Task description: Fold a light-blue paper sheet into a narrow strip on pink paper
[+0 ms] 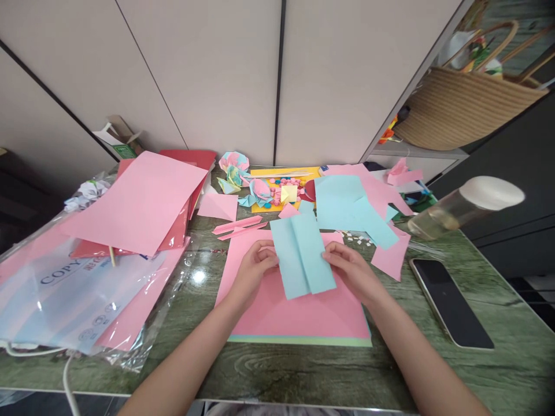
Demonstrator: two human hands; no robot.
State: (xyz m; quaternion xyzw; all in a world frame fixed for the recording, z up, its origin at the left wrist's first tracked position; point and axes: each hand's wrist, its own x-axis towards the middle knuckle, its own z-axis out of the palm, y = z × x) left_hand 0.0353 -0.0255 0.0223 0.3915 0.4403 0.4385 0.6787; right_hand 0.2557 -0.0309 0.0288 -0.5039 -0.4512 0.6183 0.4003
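Note:
A light blue sheet of paper (302, 252), folded inward along two lengthwise creases, lies on a stack of pink paper (299, 315) in front of me. My left hand (252, 268) pinches its left edge with curled fingers. On the opposite edge, my right hand (349, 267) grips the sheet the same way. Both hands rest on the pink stack.
More blue paper (347, 208) and pink scraps (392, 257) lie beyond, with small folded paper pieces (260, 188). A large pink sheet (139, 202) covers a plastic-wrapped paper pack (56, 294) on the left. At right are a black phone (448, 300), a tipped jar (466, 205) and a woven basket (463, 104).

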